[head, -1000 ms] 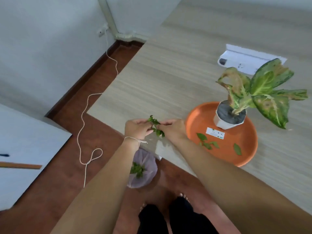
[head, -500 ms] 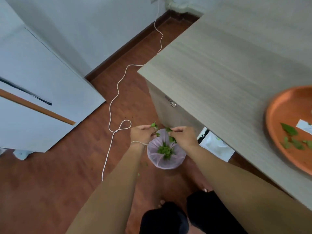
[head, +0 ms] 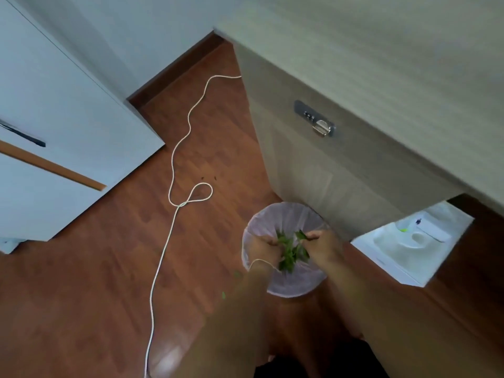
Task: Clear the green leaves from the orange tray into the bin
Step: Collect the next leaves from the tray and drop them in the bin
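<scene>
The bin [head: 285,214], lined with a pale lilac bag, stands on the wooden floor against the desk's side. Both my hands are low over its opening. My left hand [head: 260,248] and my right hand [head: 326,245] face each other with the fingertips pinched, and green leaves [head: 290,252] hang between them. The picture is blurred, so I cannot separate held leaves from those lying in the bag. The orange tray is out of view.
A white cord [head: 174,170] loops across the floor to the left of the bin. The desk cabinet [head: 316,170] with a metal lock rises right behind it. A white box [head: 409,241] lies under the desk at the right. A white cupboard [head: 54,126] stands at the left. A small green scrap [head: 223,295] lies on the floor.
Both hands carried the leaves from the table edge down to the bin and now sit lower, right over its opening. My view tilted down, and the tray left the frame.
</scene>
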The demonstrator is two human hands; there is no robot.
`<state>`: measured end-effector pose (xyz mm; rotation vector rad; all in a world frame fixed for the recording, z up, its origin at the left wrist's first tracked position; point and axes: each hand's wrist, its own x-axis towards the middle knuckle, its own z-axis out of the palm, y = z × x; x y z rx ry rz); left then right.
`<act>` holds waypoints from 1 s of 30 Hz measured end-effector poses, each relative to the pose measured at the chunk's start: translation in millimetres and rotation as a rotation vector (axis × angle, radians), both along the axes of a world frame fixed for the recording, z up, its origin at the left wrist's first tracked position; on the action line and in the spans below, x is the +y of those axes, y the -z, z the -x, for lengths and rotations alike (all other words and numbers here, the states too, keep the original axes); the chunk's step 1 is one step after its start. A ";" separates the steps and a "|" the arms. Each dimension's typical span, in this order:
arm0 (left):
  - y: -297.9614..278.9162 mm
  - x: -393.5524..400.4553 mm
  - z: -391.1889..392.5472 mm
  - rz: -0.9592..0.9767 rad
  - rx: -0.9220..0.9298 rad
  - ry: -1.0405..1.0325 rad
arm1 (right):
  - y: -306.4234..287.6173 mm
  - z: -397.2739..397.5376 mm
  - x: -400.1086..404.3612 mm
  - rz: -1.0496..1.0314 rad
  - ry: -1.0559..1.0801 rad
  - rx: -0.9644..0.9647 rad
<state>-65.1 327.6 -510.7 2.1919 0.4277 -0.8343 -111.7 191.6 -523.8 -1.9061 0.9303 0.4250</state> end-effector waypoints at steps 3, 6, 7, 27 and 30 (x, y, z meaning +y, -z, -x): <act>38.6 2.2 -1.9 -0.057 -0.010 0.061 | 31.3 -2.9 -1.4 0.026 -0.036 -0.021; 51.1 3.6 -1.1 -0.028 -0.015 0.178 | 51.4 -0.3 -1.1 -0.017 -0.115 -0.001; 53.4 3.8 -1.7 -0.014 -0.013 0.219 | 56.1 1.2 -0.8 -0.036 -0.142 0.021; -18.3 14.5 3.1 0.111 -0.066 0.280 | -19.5 8.1 2.0 -0.041 -0.162 0.059; -53.3 20.0 5.6 0.093 -0.080 0.283 | -52.8 10.1 4.1 -0.037 -0.132 0.057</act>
